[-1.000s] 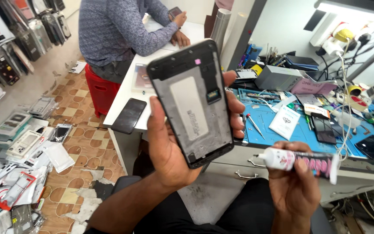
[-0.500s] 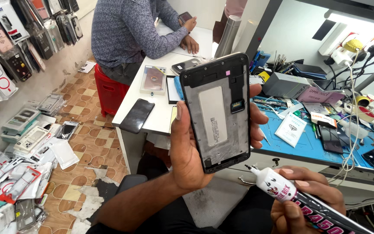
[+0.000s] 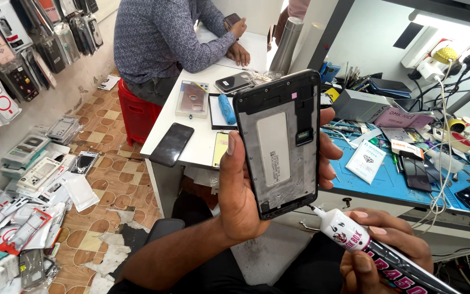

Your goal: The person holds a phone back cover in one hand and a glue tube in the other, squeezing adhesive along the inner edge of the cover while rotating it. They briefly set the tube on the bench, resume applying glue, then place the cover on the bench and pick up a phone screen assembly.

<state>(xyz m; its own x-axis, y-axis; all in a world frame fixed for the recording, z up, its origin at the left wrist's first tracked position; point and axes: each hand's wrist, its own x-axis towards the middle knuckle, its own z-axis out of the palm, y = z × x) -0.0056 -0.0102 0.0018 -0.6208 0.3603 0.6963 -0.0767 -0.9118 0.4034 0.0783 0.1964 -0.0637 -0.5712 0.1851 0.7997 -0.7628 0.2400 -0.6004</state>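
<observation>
The left hand [image 3: 246, 190] held a black phone frame [image 3: 281, 141] upright in front of the chest, thumb along its left edge and fingers wrapped round the right edge, so the hand was closed on it; the inner side faced the camera, showing a pale grey metal plate in the middle and a small connector patch near the upper right. The right hand [image 3: 379, 245] was clenched round a white adhesive tube [image 3: 365, 245] with a dark lower body, index finger lying along its top. The tube's thin metal nozzle pointed up and left, its tip at or just beside the frame's bottom right corner; contact could not be confirmed. Judged step: start of laying a glue bead along the frame's rim, with no bead discernible yet. The next move would call for a steady frame, a light even squeeze, and the tip kept on the narrow border, clear of the connector patch and the centre plate; too much pressure would probably spill glue inward. Behind the frame ran a white table [image 3: 202, 147] carrying a dark phone [image 3: 171, 144], a blue cylinder [image 3: 225, 109] and a boxed phone case [image 3: 192, 99], with a seated person in a blue patterned shirt [image 3: 164, 38] at its far end. To the right a blue work mat [image 3: 398, 182] held loose parts, tools and cables. Packaged phone cases [image 3: 33, 179] lay scattered on the tiled floor.
</observation>
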